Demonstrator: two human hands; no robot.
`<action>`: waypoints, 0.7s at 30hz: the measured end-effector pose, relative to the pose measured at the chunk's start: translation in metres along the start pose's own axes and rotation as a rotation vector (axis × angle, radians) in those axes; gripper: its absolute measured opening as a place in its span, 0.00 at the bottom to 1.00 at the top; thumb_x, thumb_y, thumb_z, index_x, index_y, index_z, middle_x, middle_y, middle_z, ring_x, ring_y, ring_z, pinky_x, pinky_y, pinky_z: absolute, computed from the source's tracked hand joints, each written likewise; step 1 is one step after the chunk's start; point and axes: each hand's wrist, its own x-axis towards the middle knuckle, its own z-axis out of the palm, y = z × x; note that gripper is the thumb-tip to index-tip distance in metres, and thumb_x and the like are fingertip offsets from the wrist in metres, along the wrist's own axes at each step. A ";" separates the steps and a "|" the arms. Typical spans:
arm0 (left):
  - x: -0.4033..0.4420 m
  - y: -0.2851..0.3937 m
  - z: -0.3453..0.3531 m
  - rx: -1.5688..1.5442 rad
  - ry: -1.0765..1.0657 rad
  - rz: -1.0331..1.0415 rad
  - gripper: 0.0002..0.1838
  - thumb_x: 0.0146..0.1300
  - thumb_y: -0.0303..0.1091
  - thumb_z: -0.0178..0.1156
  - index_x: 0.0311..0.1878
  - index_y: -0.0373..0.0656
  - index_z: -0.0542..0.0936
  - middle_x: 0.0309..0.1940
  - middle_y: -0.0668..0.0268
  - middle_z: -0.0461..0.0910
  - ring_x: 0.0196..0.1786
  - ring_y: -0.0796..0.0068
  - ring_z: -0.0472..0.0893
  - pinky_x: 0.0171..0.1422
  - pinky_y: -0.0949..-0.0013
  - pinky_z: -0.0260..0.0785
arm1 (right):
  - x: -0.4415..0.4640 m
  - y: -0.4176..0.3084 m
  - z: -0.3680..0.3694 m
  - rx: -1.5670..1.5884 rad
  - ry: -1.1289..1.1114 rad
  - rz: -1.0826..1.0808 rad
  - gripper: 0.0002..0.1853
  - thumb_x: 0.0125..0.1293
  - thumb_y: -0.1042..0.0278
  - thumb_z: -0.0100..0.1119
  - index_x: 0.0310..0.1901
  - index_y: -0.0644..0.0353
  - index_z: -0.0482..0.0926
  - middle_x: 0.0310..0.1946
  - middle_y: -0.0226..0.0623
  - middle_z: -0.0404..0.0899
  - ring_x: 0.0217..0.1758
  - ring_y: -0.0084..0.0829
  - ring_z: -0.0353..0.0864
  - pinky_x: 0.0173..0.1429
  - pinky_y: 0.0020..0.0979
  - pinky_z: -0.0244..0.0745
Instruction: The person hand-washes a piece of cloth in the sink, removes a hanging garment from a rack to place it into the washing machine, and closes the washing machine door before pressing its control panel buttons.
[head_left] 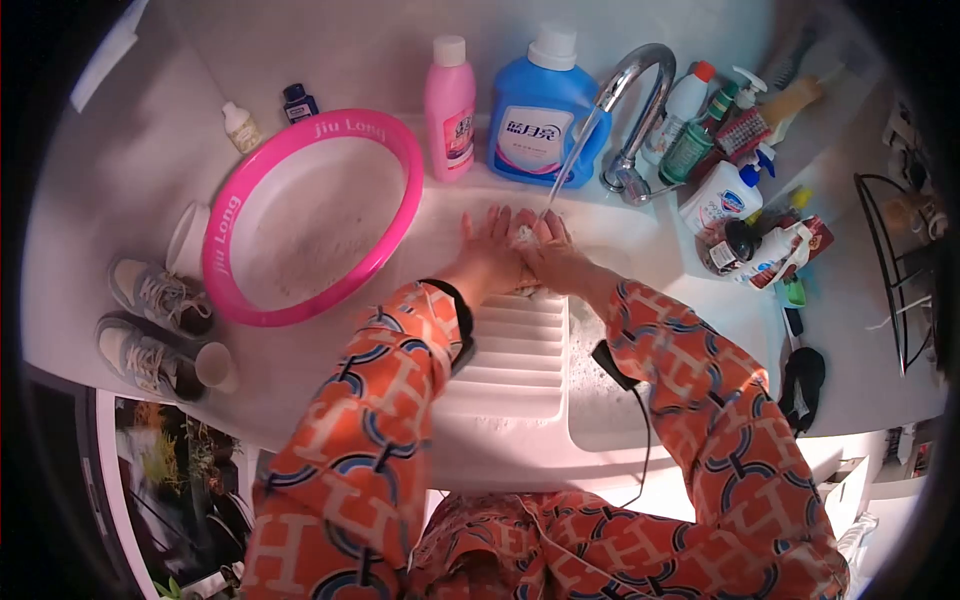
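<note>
Both my hands are together at the top end of the washboard (505, 365) in the sink. A small wet whitish cloth (525, 237) is bunched between them, mostly covered by the palms and fingers. My left hand (488, 250) presses it from the left, fingers pointing toward the back wall. From the right, my right hand (555, 262) closes against the same cloth. Water runs in a thin stream from the chrome faucet (640, 85) onto the fingers of the right hand. What kind of cloth it is does not show.
Left of my hands, a pink-rimmed basin (222, 240) leans near a pair of sneakers (150, 360). Behind the sink stand a pink bottle (450, 115) and a blue detergent jug (540, 130). Pump bottles (722, 195) crowd the right side. A black cable (645, 440) hangs over the front edge.
</note>
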 end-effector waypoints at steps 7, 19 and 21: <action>-0.030 0.001 0.022 -0.662 0.410 0.015 0.39 0.44 0.49 0.68 0.59 0.42 0.66 0.53 0.52 0.70 0.59 0.54 0.68 0.64 0.56 0.58 | -0.039 -0.006 -0.034 0.729 0.086 0.501 0.43 0.49 0.43 0.66 0.62 0.58 0.64 0.59 0.52 0.65 0.62 0.49 0.65 0.65 0.38 0.61; -0.021 -0.037 -0.015 -0.743 0.670 -0.151 0.15 0.62 0.41 0.47 0.40 0.38 0.74 0.45 0.49 0.75 0.53 0.48 0.72 0.54 0.56 0.67 | -0.036 -0.023 -0.053 0.743 0.337 -0.137 0.19 0.43 0.80 0.59 0.40 0.57 0.70 0.48 0.45 0.67 0.56 0.46 0.67 0.59 0.34 0.64; -0.002 -0.040 0.010 -0.477 0.515 -0.031 0.17 0.62 0.42 0.46 0.45 0.39 0.74 0.49 0.49 0.74 0.59 0.48 0.68 0.59 0.55 0.64 | -0.050 -0.034 -0.045 0.556 0.356 -0.267 0.21 0.46 0.77 0.58 0.45 0.57 0.70 0.50 0.44 0.68 0.57 0.43 0.68 0.61 0.33 0.63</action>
